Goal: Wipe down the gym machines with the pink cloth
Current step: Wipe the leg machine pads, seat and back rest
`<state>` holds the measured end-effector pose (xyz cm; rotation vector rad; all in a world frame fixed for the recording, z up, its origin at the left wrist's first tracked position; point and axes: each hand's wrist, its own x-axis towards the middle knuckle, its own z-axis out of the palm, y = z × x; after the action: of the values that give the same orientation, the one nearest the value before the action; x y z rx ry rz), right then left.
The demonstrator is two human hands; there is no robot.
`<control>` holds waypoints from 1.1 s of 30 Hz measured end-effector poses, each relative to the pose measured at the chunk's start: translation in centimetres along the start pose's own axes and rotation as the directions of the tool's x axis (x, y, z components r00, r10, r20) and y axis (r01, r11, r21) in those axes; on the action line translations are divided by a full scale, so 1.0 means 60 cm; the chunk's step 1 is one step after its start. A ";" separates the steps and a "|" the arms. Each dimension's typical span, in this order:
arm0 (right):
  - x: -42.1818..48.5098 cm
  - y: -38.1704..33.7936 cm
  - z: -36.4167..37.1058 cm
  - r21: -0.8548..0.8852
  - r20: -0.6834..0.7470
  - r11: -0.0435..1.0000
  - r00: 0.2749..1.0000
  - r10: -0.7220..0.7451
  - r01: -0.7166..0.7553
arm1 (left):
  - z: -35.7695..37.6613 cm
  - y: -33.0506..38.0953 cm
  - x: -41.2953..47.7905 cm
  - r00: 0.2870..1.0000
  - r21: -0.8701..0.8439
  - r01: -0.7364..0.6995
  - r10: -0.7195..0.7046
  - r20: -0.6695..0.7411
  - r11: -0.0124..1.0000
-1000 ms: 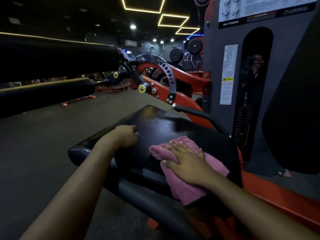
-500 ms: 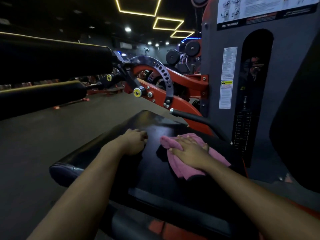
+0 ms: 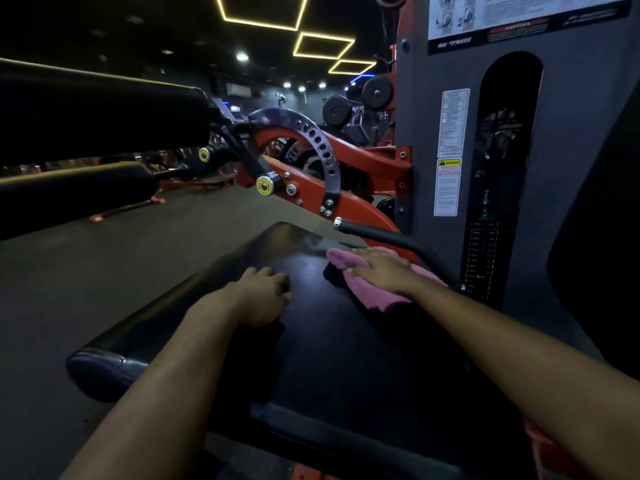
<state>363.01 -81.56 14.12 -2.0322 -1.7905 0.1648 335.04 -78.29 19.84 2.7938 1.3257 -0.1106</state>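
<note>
The right hand (image 3: 381, 271) lies flat, fingers straight, pressing the pink cloth (image 3: 377, 299) onto the machine's black padded surface (image 3: 322, 348), likely to spread wiping pressure. Left of it, the left hand (image 3: 263, 296) rests there, fingers curled, holding nothing, seemingly bracing. Just beyond the right hand runs a black handle (image 3: 377, 234). The palm hides the cloth's middle; shadow swallows the surface's near edge.

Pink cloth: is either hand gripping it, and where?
Nothing gripped: the right hand presses flat on the middle of the pink cloth; the left hand rests on the seat pad.
</note>
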 end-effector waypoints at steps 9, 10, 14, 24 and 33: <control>0.118 -0.090 0.036 -0.002 -0.017 0.982 0.982 0.189 -0.189 | -0.006 0.012 -0.007 1.000 0.033 0.011 -0.010 -0.024 0.999; 0.101 -0.089 0.039 0.004 -0.024 0.995 0.995 0.095 -0.095 | -0.005 0.011 -0.007 1.000 0.027 0.016 -0.016 -0.021 0.999; 0.021 -0.021 0.031 -0.019 -0.009 0.993 0.993 -0.115 0.115 | -0.003 0.006 -0.007 1.000 0.010 -0.004 0.004 -0.005 1.000; 0.048 -0.098 0.041 0.028 -0.019 1.000 1.000 0.003 -0.003 | -0.006 -0.004 -0.002 0.992 -0.026 0.087 -0.088 -0.087 0.996; -0.013 0.022 0.000 0.062 -0.002 0.986 0.988 0.157 -0.156 | -0.002 0.013 -0.008 0.999 -0.026 0.042 -0.042 -0.026 0.999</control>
<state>364.07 -82.40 13.45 -2.1258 -1.6010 0.2560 335.34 -79.13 19.99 2.7563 1.3818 -0.0575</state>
